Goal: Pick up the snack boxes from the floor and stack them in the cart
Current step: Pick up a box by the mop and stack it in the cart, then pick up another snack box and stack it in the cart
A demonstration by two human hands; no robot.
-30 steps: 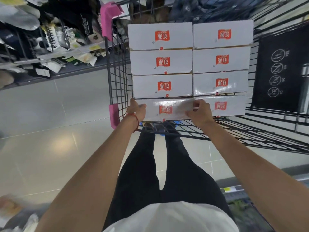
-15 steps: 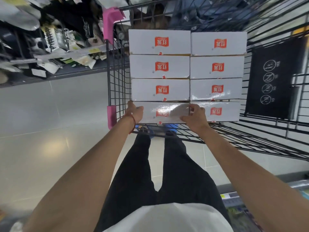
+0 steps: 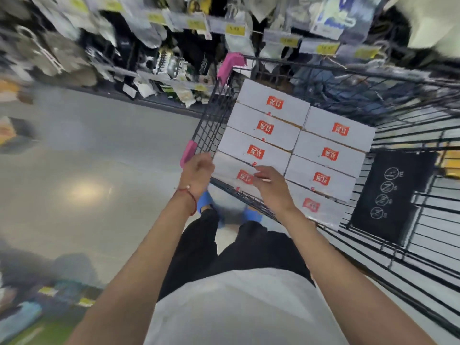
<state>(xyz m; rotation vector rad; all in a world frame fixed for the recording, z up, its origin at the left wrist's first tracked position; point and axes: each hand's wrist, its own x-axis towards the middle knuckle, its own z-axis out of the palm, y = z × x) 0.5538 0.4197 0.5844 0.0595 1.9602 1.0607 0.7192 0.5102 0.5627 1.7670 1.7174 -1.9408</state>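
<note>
Several white snack boxes with red logos lie in two columns inside the black wire cart point(image 3: 323, 67). The nearest box of the left column point(image 3: 231, 171) rests at the cart's near end. My left hand point(image 3: 197, 170) hangs at that box's left end by the cart's corner, fingers loosely curled and holding nothing. My right hand point(image 3: 272, 186) hovers just over the same box with its fingers apart, empty. No box on the floor is in view.
Pink corner pads point(image 3: 188, 153) mark the cart's left side. A black sign panel point(image 3: 388, 195) hangs on the cart's right wall. Shelves of hanging goods point(image 3: 174, 58) run along the back. Grey tiled floor point(image 3: 87, 170) lies to the left; my blue shoes point(image 3: 206, 202) stand under the cart's edge.
Both hands have let go of the nearest left box, which now rests in the cart. The hands have drawn back a little, and the view has swung left and tilted.
</note>
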